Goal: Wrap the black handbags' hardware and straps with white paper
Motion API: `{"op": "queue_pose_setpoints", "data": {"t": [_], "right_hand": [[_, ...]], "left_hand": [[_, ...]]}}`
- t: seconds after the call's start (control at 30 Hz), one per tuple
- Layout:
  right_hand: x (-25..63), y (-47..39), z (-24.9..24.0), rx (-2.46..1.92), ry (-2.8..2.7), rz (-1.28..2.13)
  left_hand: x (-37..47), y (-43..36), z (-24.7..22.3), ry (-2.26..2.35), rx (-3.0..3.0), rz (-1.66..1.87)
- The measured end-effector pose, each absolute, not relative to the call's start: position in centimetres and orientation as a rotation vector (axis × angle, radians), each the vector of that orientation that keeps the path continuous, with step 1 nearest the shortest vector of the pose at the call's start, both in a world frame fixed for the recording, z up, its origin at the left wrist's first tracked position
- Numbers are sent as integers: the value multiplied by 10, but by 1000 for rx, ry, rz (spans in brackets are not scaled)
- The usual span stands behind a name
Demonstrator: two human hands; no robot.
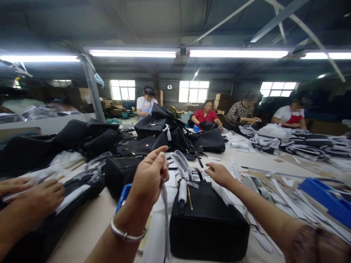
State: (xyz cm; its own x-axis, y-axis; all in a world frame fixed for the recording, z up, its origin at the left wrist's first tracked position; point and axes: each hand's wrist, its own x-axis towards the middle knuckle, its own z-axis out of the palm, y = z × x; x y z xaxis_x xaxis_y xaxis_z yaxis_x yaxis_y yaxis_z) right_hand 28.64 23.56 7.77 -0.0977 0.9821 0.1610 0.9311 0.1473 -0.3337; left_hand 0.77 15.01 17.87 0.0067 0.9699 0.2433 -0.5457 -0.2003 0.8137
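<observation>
At 8 o'clock, a co-worker's hands [38, 197] work over a dark bag [95, 186] on the counter [85, 223]. Black bags [149, 126] are heaped from 9 o'clock to just past centre. At 7 o'clock, a blue tray [123, 197] is partly hidden by the left forearm, which wears a silver bracelet [127, 235]. The left hand [150, 168], near centre towards 7 o'clock, is closed, pinching a thin pale strip [166, 219] that hangs down. The black bag [211, 219] stands at 5 o'clock, white wrapping [182, 190] on its handle. At 4 o'clock, the right hand [219, 174] hovers just beyond it, fingers curled; whether it grips anything cannot be told. Paper strips [287, 197] lie further out at 4 o'clock.
</observation>
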Motion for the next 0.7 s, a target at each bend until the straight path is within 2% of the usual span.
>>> {"op": "queue_pose_setpoints", "data": {"t": [0.07, 0.13, 0.2, 0.47, 0.7], "right_hand": [[263, 202, 94, -1612, -2106, 422], [236, 161, 102, -1250, -2058, 875], [210, 119, 96, -1087, -1970, 1170], [177, 33, 19, -1231, -1314, 1363], [177, -12, -30, -1302, -1438, 1372]], "left_hand": [[17, 161, 171, 602, 929, 1532], [26, 170, 169, 600, 889, 1573], [32, 177, 173, 600, 841, 1633], [43, 180, 198, 674, 801, 1737], [50, 170, 202, 716, 840, 1693]]}}
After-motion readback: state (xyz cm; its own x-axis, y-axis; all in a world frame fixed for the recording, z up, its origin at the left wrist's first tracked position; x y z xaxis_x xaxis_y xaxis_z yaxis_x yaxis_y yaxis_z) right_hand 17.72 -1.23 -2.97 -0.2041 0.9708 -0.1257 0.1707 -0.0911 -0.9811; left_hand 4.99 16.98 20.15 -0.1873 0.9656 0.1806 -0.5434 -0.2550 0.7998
